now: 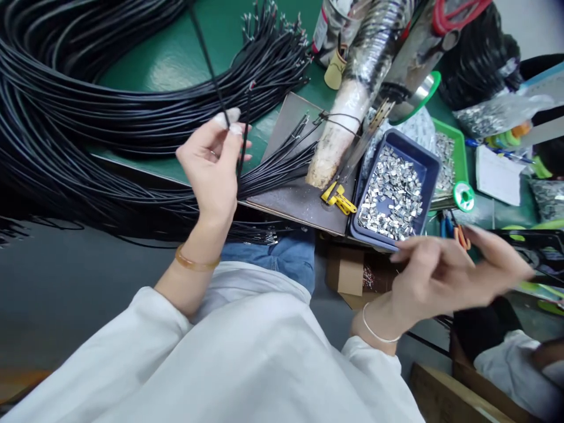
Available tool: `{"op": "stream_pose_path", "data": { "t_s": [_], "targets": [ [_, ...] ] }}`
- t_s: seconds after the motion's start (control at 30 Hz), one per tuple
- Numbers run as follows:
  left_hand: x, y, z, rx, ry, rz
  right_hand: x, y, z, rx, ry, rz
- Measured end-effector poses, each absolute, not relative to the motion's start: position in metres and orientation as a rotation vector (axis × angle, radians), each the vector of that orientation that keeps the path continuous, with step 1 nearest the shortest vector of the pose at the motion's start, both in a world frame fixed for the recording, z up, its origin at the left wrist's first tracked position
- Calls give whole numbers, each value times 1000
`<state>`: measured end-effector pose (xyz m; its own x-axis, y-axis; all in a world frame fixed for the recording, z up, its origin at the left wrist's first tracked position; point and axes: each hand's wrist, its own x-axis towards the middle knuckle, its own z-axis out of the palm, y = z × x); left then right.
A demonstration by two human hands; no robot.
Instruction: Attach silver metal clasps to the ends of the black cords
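Observation:
My left hand [215,158] pinches a black cable [207,56] between thumb and forefinger, above the green table's front edge. One length of the cable rises from the fingertips, and another black length hangs beside the fingers. White wraps cover the thumb and fingertip. In front of the blue tray [434,176] of small metal clips [392,194], my right hand [440,273] is slightly blurred. Its thumb and forefinger come together while other fingers stretch to the right. Whatever the pinch holds, if anything, is too small to make out.
Thick bundles of black cables [132,117] cover the table's left side. A wrapped post [339,123] leans over a dark board [304,205] near a yellow clip [338,198]. Beyond the tray stand a green tray [460,153] and a solder spool [463,196]. Another person's sleeve [511,364] shows lower right.

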<state>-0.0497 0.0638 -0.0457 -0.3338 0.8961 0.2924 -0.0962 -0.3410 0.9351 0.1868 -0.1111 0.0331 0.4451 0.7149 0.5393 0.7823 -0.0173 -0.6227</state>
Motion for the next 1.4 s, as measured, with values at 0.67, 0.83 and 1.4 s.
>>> {"op": "stream_pose_path", "data": {
  "t_s": [0.67,0.83,1.4],
  "targets": [
    [-18,-11,-18,980,494,715,260,-47,6,-2034,-1659,-407],
    [-15,-14,-20,842,658,883,217,-66,24,-1685,-1266,-302],
    [-2,-22,-17,1070,815,940,144,-72,-10,-1431,-1378,449]
  ]
}}
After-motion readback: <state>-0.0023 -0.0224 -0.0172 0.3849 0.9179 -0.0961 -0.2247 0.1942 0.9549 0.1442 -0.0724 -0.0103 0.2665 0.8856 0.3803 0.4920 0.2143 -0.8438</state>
